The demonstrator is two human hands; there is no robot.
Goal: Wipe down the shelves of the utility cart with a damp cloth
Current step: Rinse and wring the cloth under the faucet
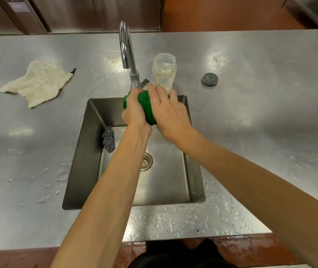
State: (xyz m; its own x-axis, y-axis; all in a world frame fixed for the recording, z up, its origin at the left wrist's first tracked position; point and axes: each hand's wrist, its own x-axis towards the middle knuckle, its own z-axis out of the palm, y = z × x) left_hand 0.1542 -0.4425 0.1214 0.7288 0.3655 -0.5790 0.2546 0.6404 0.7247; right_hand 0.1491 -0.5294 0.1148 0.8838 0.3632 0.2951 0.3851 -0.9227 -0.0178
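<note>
The green cloth (145, 102), judged soft and light, is gripped bunched in the left hand (134, 111), while the right hand (168, 111) is laid over it with straight fingers.

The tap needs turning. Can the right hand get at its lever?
Likely yes: the right hand is open, its fingertips at the lever; the jar stands beside, not between.

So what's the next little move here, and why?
Probably nudge the tap lever with the right hand, whose fingers reach it: no water shows running, and the left hand holds the green cloth bunched over the sink.
</note>
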